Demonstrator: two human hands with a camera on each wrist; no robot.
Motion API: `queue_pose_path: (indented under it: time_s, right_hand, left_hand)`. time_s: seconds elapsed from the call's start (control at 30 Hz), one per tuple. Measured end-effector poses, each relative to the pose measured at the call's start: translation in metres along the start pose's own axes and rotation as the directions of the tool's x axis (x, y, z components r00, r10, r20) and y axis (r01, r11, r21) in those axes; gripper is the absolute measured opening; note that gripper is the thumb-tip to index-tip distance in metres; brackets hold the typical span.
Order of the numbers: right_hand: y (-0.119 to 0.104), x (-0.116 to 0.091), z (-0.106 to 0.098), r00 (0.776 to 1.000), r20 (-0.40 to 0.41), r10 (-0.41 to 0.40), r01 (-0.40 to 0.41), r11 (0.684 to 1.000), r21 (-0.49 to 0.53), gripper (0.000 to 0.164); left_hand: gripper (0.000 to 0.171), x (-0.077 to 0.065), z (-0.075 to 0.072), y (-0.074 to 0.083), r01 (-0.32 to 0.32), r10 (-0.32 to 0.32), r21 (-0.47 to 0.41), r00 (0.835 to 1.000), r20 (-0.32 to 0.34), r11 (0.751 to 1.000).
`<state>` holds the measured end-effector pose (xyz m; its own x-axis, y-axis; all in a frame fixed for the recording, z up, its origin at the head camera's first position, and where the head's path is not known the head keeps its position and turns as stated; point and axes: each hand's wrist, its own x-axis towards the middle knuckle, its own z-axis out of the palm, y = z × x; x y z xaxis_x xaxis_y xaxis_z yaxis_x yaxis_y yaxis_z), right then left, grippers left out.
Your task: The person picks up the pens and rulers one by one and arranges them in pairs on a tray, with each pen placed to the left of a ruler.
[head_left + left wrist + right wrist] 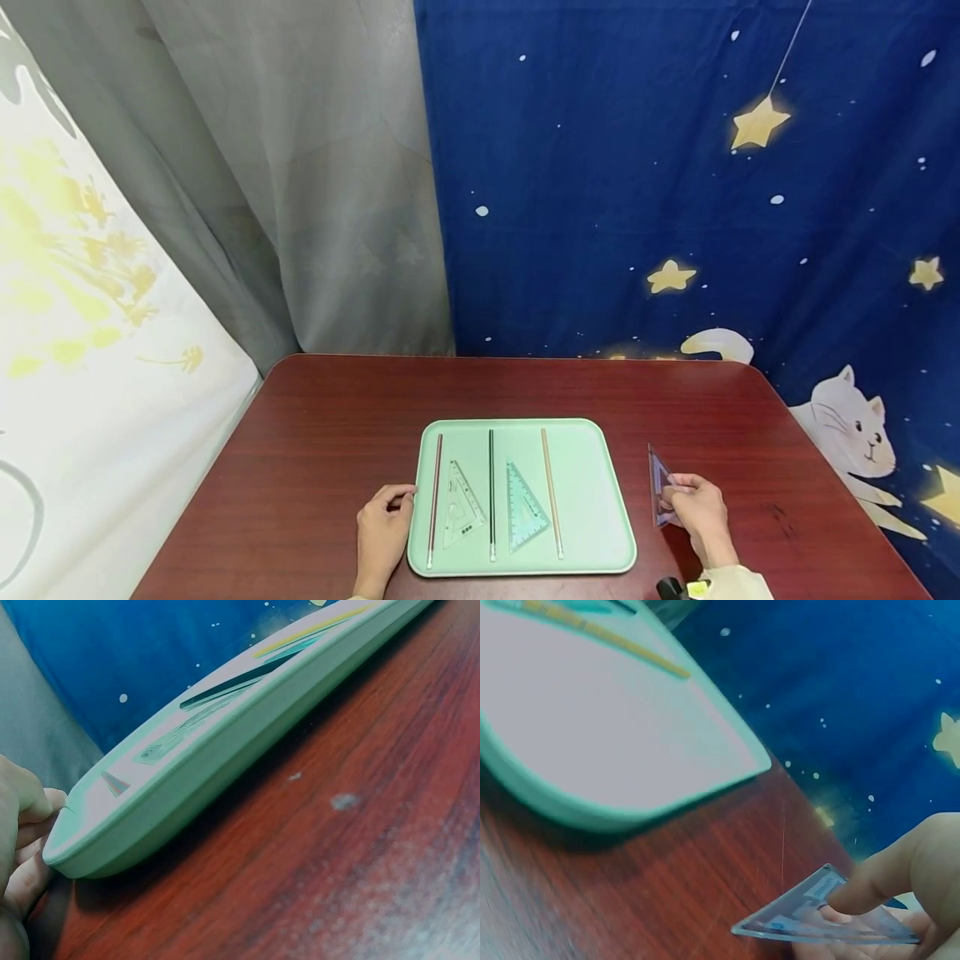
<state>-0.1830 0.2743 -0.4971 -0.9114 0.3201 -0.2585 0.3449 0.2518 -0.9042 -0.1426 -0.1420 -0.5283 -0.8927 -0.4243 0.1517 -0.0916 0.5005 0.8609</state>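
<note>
A light green tray (592,467) lies on the dark red table. On it, left to right, are a dark red pencil (435,500), a clear set square (462,508), a black pencil (492,492), a teal set square (525,510) and a tan pencil (552,492). My left hand (384,529) grips the tray's left rim, as the left wrist view shows at the tray's corner (64,851). To the right of the tray, my right hand (697,508) pinches a purplish clear set square (660,487) between thumb and fingers; its tip points leftward in the right wrist view.
The wooden table (337,400) extends around the tray on all sides. Behind it hang a grey curtain (360,208) and a blue star-patterned curtain (600,167). A white patterned cloth (112,400) hangs at the left.
</note>
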Motion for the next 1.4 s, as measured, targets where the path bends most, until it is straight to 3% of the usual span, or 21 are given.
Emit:
queue_pose_path:
  time_s: [0.17,0.5,0.77,0.9,1.13,1.27,1.4]
  right_hand:
    - [-0.001,-0.002,-0.001,0.991,0.119,0.056,-0.083,0.968,0.237,0.039]
    - [-0.004,-0.01,-0.001,0.98,0.188,0.067,-0.135,0.917,0.374,0.019]
    - [-0.01,-0.017,0.0,0.974,0.213,0.072,-0.138,0.938,0.317,0.027]
    - [-0.012,-0.02,0.005,0.976,0.21,0.051,-0.123,0.929,0.35,0.021]
    - [-0.017,-0.026,0.019,0.971,0.238,-0.006,-0.091,0.915,0.393,0.024]
    - [-0.02,-0.028,0.026,0.962,0.273,-0.005,-0.091,0.936,0.339,0.023]
    - [-0.022,-0.029,0.034,0.959,0.283,0.011,-0.09,0.959,0.267,0.035]
  left_hand:
    - [0.017,0.0,0.001,-0.001,-0.028,0.028,0.009,0.999,-0.03,1.0]
    - [0.017,0.001,0.002,-0.002,-0.035,0.035,0.017,0.998,-0.054,0.999]
    - [0.017,0.002,0.002,-0.003,-0.036,0.037,0.021,0.998,-0.051,0.999]
    - [0.016,0.002,0.002,-0.002,-0.03,0.032,0.023,0.998,-0.048,0.999]
    - [0.016,0.001,0.001,0.0,-0.034,0.035,0.017,0.999,-0.039,0.999]
    - [0.016,0.001,0.001,-0.001,-0.024,0.024,0.01,0.999,-0.029,1.0]
    - [0.016,0.0,0.002,-0.001,-0.023,0.023,0.006,0.999,-0.027,1.0]
